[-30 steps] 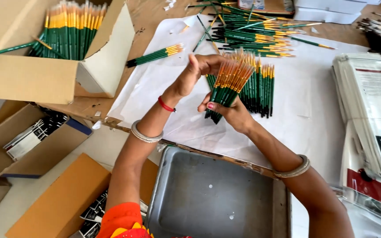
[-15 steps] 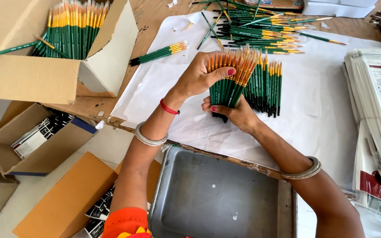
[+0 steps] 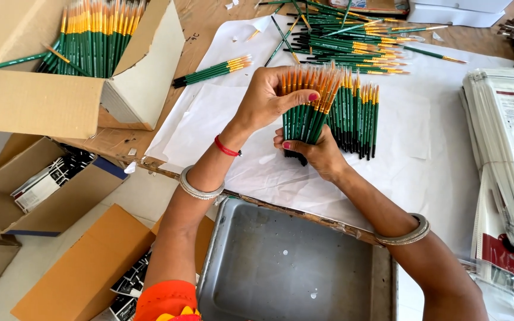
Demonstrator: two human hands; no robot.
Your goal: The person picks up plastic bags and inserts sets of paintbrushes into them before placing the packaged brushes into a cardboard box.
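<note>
Both hands hold one bundle of green-handled paintbrushes (image 3: 306, 113) with orange bristle tips, upright over white paper (image 3: 221, 119). My right hand (image 3: 313, 151) grips the bundle's lower end from beneath. My left hand (image 3: 269, 98) wraps the upper part, thumb across the front near the tips. Just right of the bundle lies a neat row of the same brushes (image 3: 361, 119) flat on the paper. A small separate bunch (image 3: 212, 71) lies to the left.
A loose heap of brushes (image 3: 352, 32) lies at the back. An open cardboard box (image 3: 90, 65) at left holds many brushes upright. Stacked flat packets (image 3: 507, 148) sit at right. A grey metal tray (image 3: 287, 267) and more cardboard boxes (image 3: 43, 190) stand below the table edge.
The bundle has turned from a fanned, left-leaning tilt to nearly upright and tighter. My left hand slid from its tips down around its upper part.
</note>
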